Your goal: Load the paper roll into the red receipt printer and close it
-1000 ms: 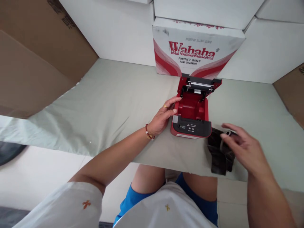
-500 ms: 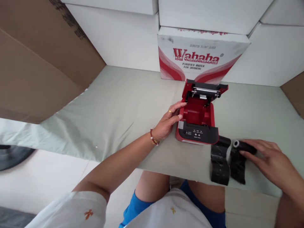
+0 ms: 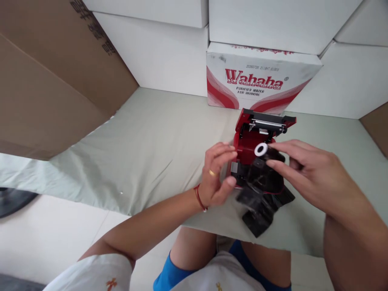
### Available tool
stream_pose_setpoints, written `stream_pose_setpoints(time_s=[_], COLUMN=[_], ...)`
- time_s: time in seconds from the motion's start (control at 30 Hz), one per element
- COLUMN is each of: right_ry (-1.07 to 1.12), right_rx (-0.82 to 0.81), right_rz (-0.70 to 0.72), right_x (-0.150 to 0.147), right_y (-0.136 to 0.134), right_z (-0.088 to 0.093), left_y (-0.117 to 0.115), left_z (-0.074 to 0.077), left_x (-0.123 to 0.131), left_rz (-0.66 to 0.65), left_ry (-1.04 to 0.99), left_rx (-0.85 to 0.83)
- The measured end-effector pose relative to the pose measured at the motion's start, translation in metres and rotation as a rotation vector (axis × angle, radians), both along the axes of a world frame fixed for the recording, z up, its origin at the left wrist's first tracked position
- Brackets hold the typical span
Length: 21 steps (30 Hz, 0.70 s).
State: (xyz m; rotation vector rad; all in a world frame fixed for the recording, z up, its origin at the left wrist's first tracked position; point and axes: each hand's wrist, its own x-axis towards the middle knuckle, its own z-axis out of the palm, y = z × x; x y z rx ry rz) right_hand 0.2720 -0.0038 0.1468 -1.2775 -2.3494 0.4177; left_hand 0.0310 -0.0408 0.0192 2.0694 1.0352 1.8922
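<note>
A small red printer stands on the table with its lid flipped open at the back. My right hand grips a black ribbon roll with a white core and holds it over the printer's front. Loose black film hangs from the roll toward the table edge. My left hand has lifted off the printer's side and its fingers curl against the left end of the roll.
The table carries a pale green cloth. A white Wahaha water carton stands right behind the printer, among other white boxes. Brown cardboard boxes lean in at the left. My knees and blue shorts show below the table edge.
My right hand picked the black roll up from the table at the right and brought it over the printer. My left hand left the printer's side and came to the roll.
</note>
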Motion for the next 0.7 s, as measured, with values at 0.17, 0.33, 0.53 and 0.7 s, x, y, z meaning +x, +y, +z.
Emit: stream_pose_setpoints(time_s=[0.17,0.33,0.53,0.7], right_ry=[-0.364,-0.533,-0.305,0.295], right_rx=[0.170,0.170,0.045,0.140], right_rz=[-0.042,-0.061,-0.031,-0.295], right_x=[-0.024,-0.035,-0.039,-0.016], right_y=[0.023,0.036,0.034,0.015], right_z=[-0.030,-0.037,-0.028,-0.009], left_y=[-0.013,-0.014,-0.016,-0.020], left_z=[0.015,0.014,0.018,0.018], left_x=[0.008,0.014,0.011,0.011], left_rz=[-0.039,-0.046,-0.016,0.012], left_ry=[0.218,0.228,0.378,0.468], left_rx=[0.170,0.107,0.128,0.151])
